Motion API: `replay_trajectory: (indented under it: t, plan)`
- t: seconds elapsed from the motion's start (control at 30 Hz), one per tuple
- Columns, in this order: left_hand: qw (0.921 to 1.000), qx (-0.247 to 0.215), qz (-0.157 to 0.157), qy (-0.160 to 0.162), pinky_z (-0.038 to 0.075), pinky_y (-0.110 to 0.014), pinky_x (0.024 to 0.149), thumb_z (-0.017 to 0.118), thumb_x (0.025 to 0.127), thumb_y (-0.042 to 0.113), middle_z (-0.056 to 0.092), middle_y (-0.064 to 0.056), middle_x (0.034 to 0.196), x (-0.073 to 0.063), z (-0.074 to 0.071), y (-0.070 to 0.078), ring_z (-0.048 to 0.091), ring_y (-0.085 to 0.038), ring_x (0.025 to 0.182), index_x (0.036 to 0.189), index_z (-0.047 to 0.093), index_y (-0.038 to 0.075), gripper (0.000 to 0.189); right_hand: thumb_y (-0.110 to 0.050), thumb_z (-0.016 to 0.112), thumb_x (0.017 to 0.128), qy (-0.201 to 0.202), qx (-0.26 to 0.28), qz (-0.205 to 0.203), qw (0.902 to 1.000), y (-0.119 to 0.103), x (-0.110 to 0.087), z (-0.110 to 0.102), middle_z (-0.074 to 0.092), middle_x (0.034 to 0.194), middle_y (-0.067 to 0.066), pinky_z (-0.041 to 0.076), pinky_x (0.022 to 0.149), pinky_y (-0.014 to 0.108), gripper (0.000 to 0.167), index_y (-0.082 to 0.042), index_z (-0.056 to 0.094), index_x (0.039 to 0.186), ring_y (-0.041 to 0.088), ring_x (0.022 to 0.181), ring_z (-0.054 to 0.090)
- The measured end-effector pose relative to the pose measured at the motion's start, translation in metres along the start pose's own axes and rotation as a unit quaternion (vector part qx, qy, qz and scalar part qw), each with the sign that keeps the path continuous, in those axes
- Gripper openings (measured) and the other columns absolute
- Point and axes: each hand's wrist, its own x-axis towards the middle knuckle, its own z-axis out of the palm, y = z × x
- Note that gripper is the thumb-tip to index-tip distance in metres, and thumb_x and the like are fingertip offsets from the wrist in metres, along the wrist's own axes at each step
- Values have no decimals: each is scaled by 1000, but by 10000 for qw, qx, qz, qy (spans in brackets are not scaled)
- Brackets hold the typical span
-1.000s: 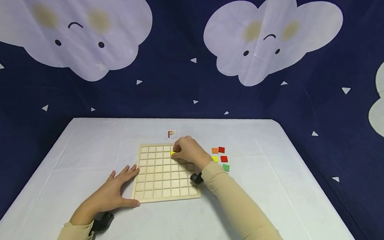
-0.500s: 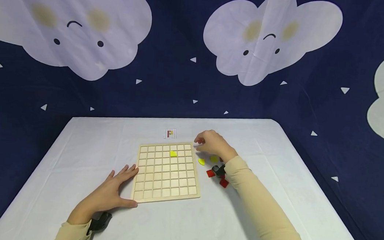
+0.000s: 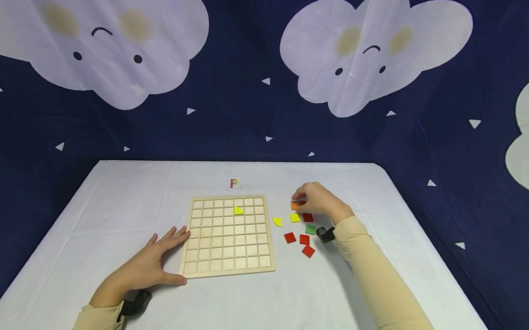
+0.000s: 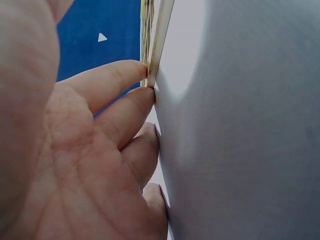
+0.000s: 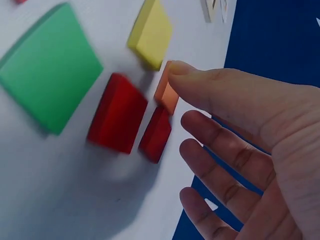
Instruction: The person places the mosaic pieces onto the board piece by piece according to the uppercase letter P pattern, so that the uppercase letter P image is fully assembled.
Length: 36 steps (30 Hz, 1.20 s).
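A wooden grid board [image 3: 229, 236] lies on the table, with one yellow tile [image 3: 238, 211] in an upper cell. My left hand [image 3: 149, 264] rests at its left side, fingers spread, thumb at the near corner. In the left wrist view, fingertips [image 4: 145, 70] touch the board's edge [image 4: 160, 45]. My right hand [image 3: 318, 198] is over the loose tiles, thumb and fingers apart around an orange square tile [image 3: 295, 205]. In the right wrist view, the thumb overlaps the orange tile [image 5: 167, 92], and a red tile [image 5: 156, 135] lies beside it. The right index finger is mostly hidden behind the thumb.
Right of the board lie a yellow quarter-round piece [image 3: 277, 222], a yellow tile [image 3: 294, 218], a green tile [image 3: 310, 229] and several red tiles [image 3: 304, 239]. A small printed pattern card [image 3: 234, 183] lies behind the board. A dark cloud-print cloth [image 3: 230, 132] hangs behind the table.
My right hand has left the yellow tile on the board and moved right to the loose tiles, uncovering the board's right side. My left hand has stayed at the board's edge.
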Motion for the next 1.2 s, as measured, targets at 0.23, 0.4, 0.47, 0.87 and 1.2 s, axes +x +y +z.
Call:
replay_trajectory:
  t: [0.23,0.4,0.47,0.87,1.2]
  plan:
    - [10000,29,-24,-11,9,-83,124,100,66,45,41,-21,170,0,1,-3,27,-55,160,160,50,6,114,-13,85,90,18,-4,59,10000,8,-3,0,80,118,8,58,108,48,26,-7,82,116,26,113,71]
    - [10000,55,-21,-7,9,-83,124,100,66,44,41,-20,170,0,2,-3,27,-55,160,160,50,6,113,-14,85,92,61,-8,140,9999,10,-4,1,79,120,10,57,109,48,26,-7,82,117,27,113,70]
    - [10000,46,-28,-7,8,-83,124,100,66,44,41,-20,170,0,1,-3,27,-55,160,160,50,6,114,-14,84,92,86,0,137,9999,11,-4,2,79,120,11,58,108,48,26,-6,82,117,26,112,69]
    - [9999,101,-107,-26,8,-84,124,101,64,44,41,-20,171,1,2,-2,27,-54,161,160,50,6,116,-12,85,90,225,-85,23,9997,15,-3,4,75,113,10,58,100,46,22,-6,83,110,24,101,64]
    - [9999,141,-80,-5,9,-83,124,100,66,45,41,-19,170,1,4,-2,27,-53,161,160,50,6,114,-13,86,89,277,-120,59,9995,17,-1,7,73,111,10,57,97,44,16,-8,83,104,24,100,63]
